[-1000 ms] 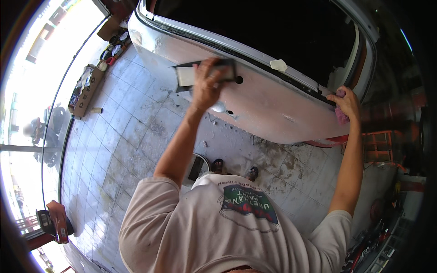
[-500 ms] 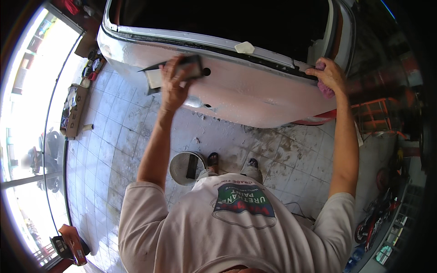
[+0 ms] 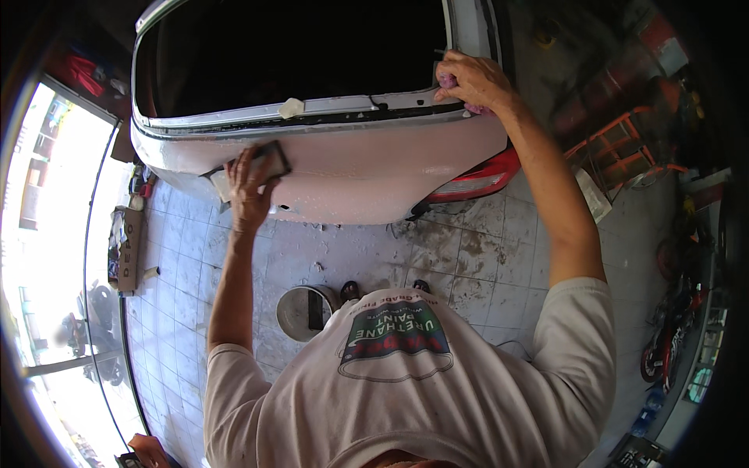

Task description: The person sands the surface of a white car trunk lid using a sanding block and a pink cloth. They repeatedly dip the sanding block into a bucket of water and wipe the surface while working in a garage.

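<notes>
In front of me is the rear of a car, its body panel (image 3: 359, 168) pale pink, wet and patchy. My left hand (image 3: 250, 191) is closed on a dark sanding block (image 3: 275, 159) wrapped in sheet abrasive, pressed against the panel's left part. A loose end of the sheet (image 3: 220, 184) sticks out beside the fingers. My right hand (image 3: 482, 83) grips a wet purple sponge or cloth (image 3: 449, 80) at the lower right corner of the rear window (image 3: 296, 58). Its fingers are bent around it; part of it shows below the palm.
A pale flat piece (image 3: 292, 108) lies on the window's lower ledge. Below the panel's right end is a red tail light (image 3: 476, 181). A bucket (image 3: 279, 318) holding a dark strip stands by my feet on the tiled floor (image 3: 187, 312). An orange hand truck (image 3: 620, 148) is at right.
My right hand with the purple sponge has gone from the panel's upper edge to the window corner. My left hand still has the block on the panel. The view has swung right.
</notes>
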Action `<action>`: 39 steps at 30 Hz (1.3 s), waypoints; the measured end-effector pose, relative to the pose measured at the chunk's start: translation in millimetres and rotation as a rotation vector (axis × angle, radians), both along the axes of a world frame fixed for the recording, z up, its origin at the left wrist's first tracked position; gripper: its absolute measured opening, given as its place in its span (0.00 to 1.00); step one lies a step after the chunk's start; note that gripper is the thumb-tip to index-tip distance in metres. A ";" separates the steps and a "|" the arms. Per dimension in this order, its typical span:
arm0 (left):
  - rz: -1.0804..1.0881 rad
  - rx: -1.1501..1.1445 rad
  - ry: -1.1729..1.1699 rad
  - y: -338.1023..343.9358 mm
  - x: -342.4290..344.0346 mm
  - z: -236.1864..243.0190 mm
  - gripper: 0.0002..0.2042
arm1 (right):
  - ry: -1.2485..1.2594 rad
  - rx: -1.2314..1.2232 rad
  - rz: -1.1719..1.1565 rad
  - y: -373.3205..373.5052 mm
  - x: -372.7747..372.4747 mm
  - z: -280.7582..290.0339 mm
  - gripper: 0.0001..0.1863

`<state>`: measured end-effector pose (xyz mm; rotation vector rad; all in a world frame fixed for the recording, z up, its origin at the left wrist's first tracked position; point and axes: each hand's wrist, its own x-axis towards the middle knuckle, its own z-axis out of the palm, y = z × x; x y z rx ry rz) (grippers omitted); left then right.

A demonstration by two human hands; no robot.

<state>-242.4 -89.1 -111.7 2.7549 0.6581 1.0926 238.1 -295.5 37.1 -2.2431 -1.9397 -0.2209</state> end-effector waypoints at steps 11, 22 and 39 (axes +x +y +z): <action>-0.289 0.117 0.168 -147.2 178.1 8.6 0.26 | 0.003 -0.048 0.013 10.0 14.1 11.2 0.28; -0.284 0.067 0.016 -177.2 200.7 -16.7 0.16 | 0.038 0.031 0.024 11.2 -1.9 9.5 0.28; 0.269 -0.076 -0.189 -70.5 76.8 -10.5 0.28 | 0.077 -0.115 -0.092 13.2 -14.2 27.8 0.26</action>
